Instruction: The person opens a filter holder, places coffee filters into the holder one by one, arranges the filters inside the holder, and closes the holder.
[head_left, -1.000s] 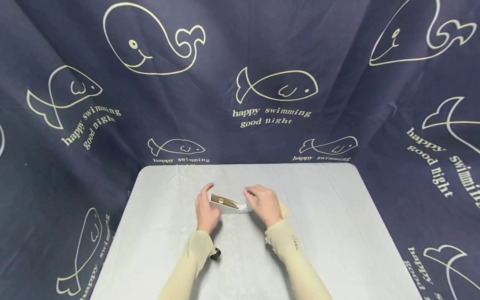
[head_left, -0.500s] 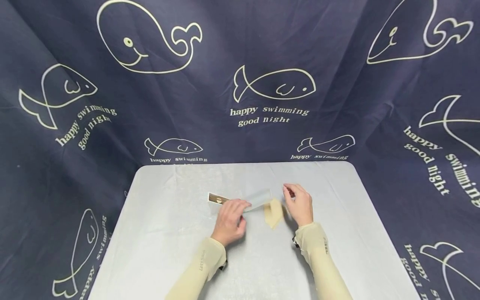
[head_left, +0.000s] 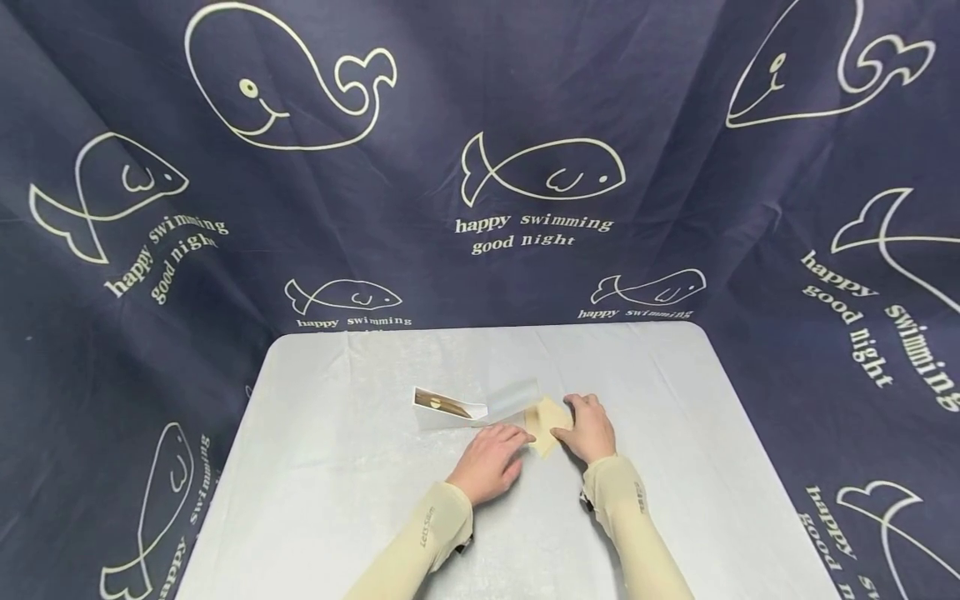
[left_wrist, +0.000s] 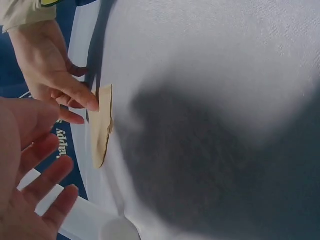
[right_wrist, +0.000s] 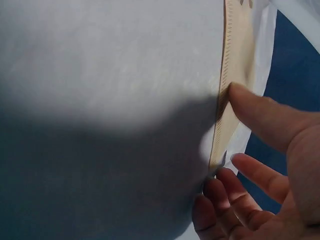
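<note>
A beige folded face mask [head_left: 547, 423] with an embossed edge lies on the table, in front of the white box's lifted flap. My right hand [head_left: 592, 429] pinches its right side; in the right wrist view the thumb [right_wrist: 247, 102] presses near the embossed edge while the fingertips [right_wrist: 217, 187] reach its lower end. My left hand [head_left: 491, 462] is at the mask's left side, fingers relaxed and holding nothing; in the left wrist view they are spread loosely. Behind it stands the open white box [head_left: 457, 422], whose brown printed panel [head_left: 438, 403] shows.
The box's pale flap [head_left: 513, 400] sticks out to the right behind the mask. A white-covered table [head_left: 337, 500] with rounded far corners carries everything. Dark blue curtain [head_left: 420, 183] with whale and fish drawings surrounds it on the back and sides.
My left hand first left the box's left end for its front, then slid right toward the mask. My right hand drew away rightward, then came back down onto the mask.
</note>
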